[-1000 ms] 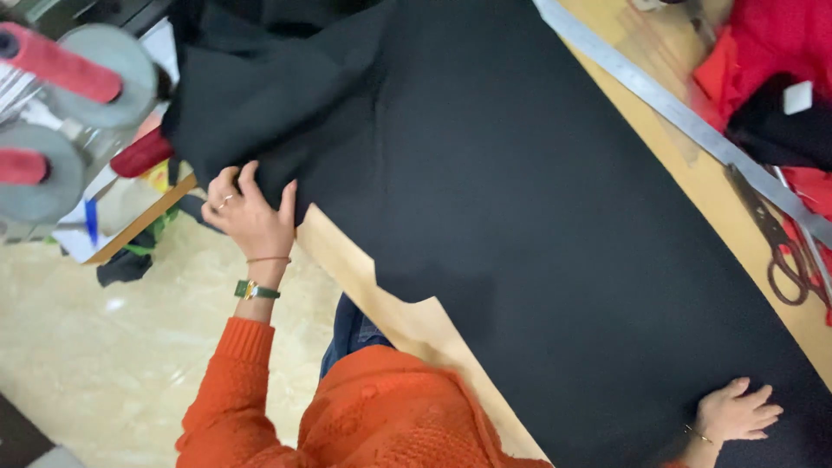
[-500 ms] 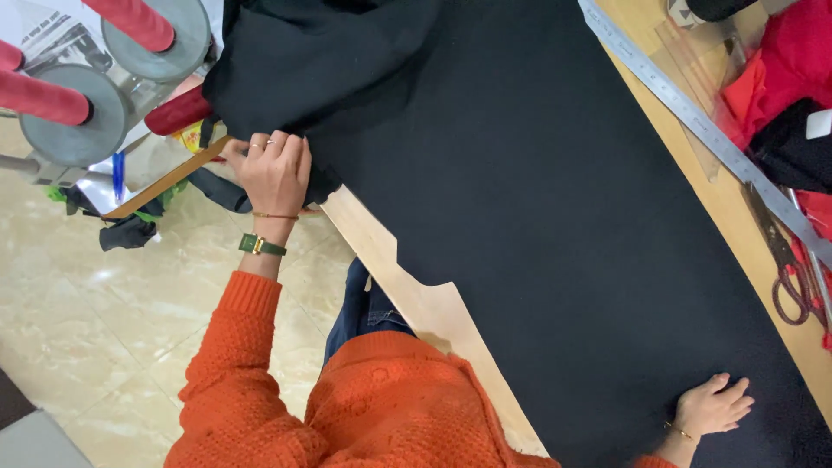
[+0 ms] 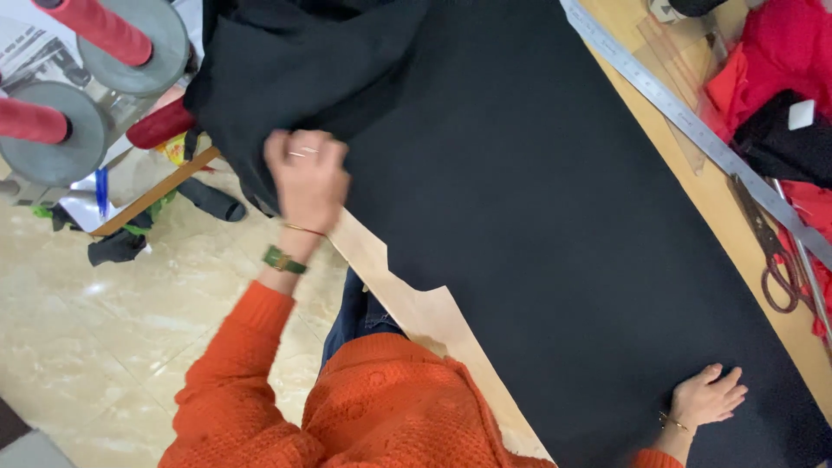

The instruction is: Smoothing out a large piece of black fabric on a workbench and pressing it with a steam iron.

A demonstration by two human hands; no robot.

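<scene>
One large sheet of black fabric is spread flat over most of the wooden counter, with its far end bunched into loose folds at the counter's upper left edge. The left hand is placed on the fabric's near edge beside those folds; its fingers are curled down into the cloth, though whether a fold is actually pinched between them cannot be told because of blur. The right hand is laid flat on the fabric near the lower right corner, its fingers spread wide and nothing held. Both arms are covered by an orange knitted sweater, and one green-strapped watch is worn on the left wrist. One long metal ruler is laid along the far side of the fabric, touching or just beside its edge. One pair of scissors is seen on the bare wood beyond the ruler, next to a heap of red cloth. Two grey round discs with red handles are seen off the counter at the upper left, above the tiled floor.
</scene>
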